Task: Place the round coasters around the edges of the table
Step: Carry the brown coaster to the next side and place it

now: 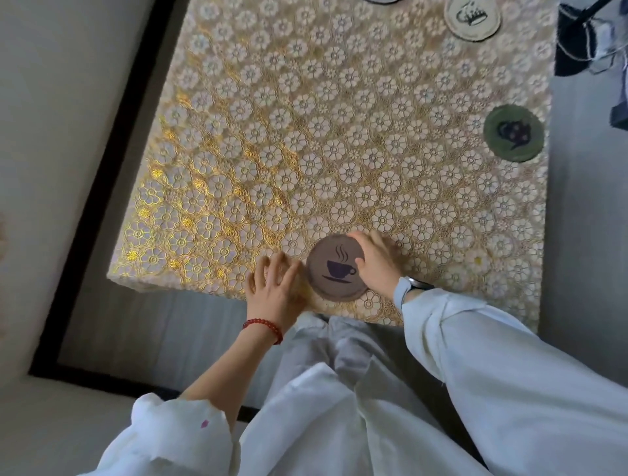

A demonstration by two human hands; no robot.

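Observation:
A brown round coaster [334,270] with a steaming cup print lies flat at the near edge of the table [272,119], which wears a gold floral cloth. My right hand [377,263] rests on the coaster's right rim, fingers curled over its top edge. My left hand [273,288] lies flat on the cloth just left of the coaster, fingers spread, holding nothing. A green coaster [513,133] with a teapot print sits by the right edge. A cream coaster [473,18] sits near the far right corner. A sliver of another coaster [380,1] shows at the top edge.
A dark floor strip [102,190] runs along the table's left side beside a pale wall. Dark objects and cables [591,37] lie on the floor beyond the table's right edge. My white sleeves and clothing fill the foreground.

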